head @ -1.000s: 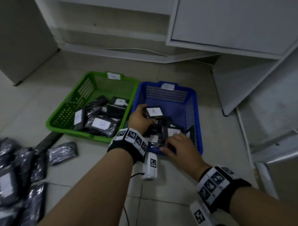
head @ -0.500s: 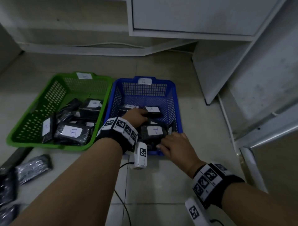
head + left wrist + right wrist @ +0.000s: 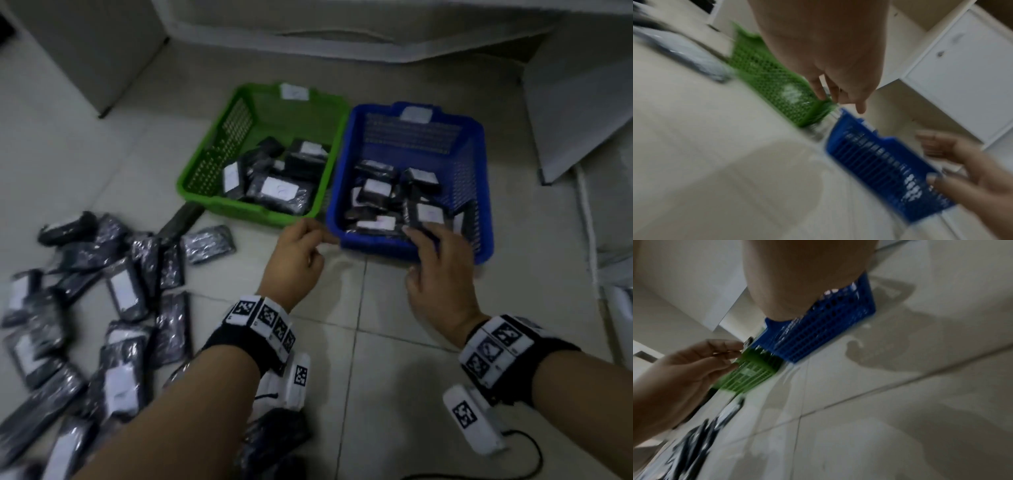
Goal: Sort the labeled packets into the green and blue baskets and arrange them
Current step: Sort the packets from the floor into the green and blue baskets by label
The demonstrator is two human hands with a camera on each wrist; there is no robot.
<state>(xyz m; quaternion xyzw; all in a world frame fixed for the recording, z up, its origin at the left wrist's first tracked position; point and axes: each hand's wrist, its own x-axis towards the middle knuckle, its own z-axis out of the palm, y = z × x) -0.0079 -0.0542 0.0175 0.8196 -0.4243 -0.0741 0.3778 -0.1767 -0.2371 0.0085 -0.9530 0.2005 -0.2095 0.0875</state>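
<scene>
Nearby, loose packets (image 3: 113, 308) litter the floor left of the green basket (image 3: 219, 144).

Both hands empty: left hand (image 3: 297, 251) loosely curled, right hand (image 3: 439, 270) fingers relaxed.

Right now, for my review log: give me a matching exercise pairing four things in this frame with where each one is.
Things:
1. green basket
2. blue basket
3. unsorted packets
4. left hand

Places:
A. heaped on the floor at far left
B. over the floor tiles, in front of the gap between the baskets
C. right of the other basket
D. left of the other basket

Pairs: 1-D, 2-C, 3-A, 4-B
</scene>
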